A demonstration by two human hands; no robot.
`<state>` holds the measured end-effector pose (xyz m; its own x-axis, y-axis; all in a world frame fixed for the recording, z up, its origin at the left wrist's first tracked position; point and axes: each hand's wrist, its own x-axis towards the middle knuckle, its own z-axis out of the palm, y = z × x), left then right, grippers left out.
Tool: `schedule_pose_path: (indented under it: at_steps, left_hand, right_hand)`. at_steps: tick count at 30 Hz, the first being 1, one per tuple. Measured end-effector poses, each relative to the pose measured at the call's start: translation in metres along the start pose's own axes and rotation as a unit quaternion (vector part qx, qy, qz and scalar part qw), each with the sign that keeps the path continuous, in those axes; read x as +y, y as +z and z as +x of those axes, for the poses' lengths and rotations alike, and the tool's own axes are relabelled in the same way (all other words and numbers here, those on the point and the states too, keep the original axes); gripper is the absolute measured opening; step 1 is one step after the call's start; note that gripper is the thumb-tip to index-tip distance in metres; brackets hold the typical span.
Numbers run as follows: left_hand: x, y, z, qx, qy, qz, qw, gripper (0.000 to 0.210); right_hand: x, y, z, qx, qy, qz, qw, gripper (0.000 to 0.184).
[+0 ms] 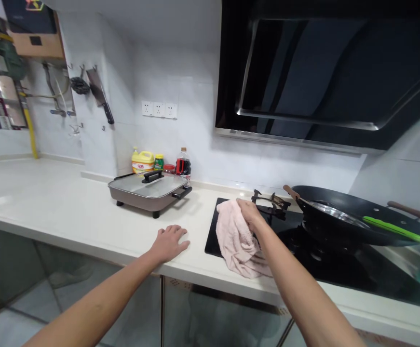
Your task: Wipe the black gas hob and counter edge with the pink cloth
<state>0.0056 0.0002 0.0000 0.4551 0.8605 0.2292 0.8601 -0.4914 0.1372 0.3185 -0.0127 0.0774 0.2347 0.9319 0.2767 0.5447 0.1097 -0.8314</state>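
My right hand (pixel 249 213) grips a pale pink cloth (pixel 236 236) that lies bunched over the left end of the black gas stove (pixel 212 241). Part of the cloth drapes toward the counter's front edge, and its far side is hidden by my forearm. Fingers spread, my left hand (pixel 169 242) rests on the white countertop (pixel 137 236) between the stove and a lidded electric pan (pixel 141 198). Just behind the cloth is the stove's pot support (pixel 271 205).
A large wok (pixel 361 231) sits on the right burner, with a green-handled utensil (pixel 394 229) in it. Bottles, including a yellow jug (pixel 143 163), line the wall behind the pan. The range hood (pixel 314 72) overhangs the stove. A cleaver (pixel 99 94) hangs at left.
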Motion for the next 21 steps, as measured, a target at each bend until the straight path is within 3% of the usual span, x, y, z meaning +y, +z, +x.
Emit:
schedule_pose_path:
  at_steps: [4,7,9,12,15,18,21]
  left_hand:
    - [0.001,-0.001,0.000,0.000,-0.004,-0.003,1.000,0.051]
    - [0.002,-0.001,0.000,-0.001,0.000,-0.008,1.000,0.052]
    - [0.001,0.000,0.000,0.000,0.001,-0.011,1.000,0.052]
    - [0.001,0.001,-0.001,0.004,0.003,-0.013,1.000,0.051]
    - [0.001,0.001,-0.002,0.003,0.006,-0.012,1.000,0.051]
    - [0.003,-0.001,-0.003,0.003,0.007,-0.013,1.000,0.049]
    - [0.005,-0.002,-0.004,-0.002,0.006,-0.007,1.000,0.049]
  right_hand:
    - [0.004,-0.049,-0.012,-0.032,0.000,-0.120,0.992,0.041]
    - [0.022,-0.080,-0.037,-0.069,0.036,-0.238,0.968,0.024]
    - [0.033,-0.096,-0.055,-0.061,0.064,-0.302,0.949,0.014]
    - [0.047,-0.107,-0.078,-0.018,0.011,-0.368,0.930,0.039]
    - [0.060,-0.092,-0.097,-0.073,-0.089,-0.372,0.921,0.053]
    - [0.068,-0.056,-0.109,-0.126,-0.082,-0.370,0.917,0.062]
    - [0.062,-0.014,-0.108,-0.116,-0.071,-0.381,0.914,0.067]
